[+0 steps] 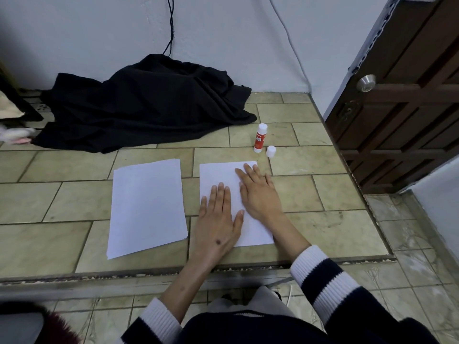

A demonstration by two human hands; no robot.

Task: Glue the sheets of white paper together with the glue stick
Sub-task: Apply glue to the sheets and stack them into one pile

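- Two sheets of white paper lie side by side on a raised tiled ledge, with a strip of bare tile between them: left sheet [147,207] sits alone, right sheet [218,177] has both hands on it.
- Left hand [219,219] lies flat, palm down, fingers straight and a bit spread, over the lower left part of the right sheet. It isn't gripping anything.
- Right hand [258,192] is flat too, fingers straight and reaching toward the sheet's top right corner. It just presses on the paper, with the little finger side hanging off the right edge.
- Glue stick [260,138] stands upright on the ledge [323,219] just past the right sheet's far right corner, uncapped, white top on a red label.
- Cap [271,151] stands right beside the stick, on its near right side, not touching the paper.
- Black cloth [149,103] is heaped against the wall, behind the sheets.
- Brown door [407,95] with a metal knob is over on the right.
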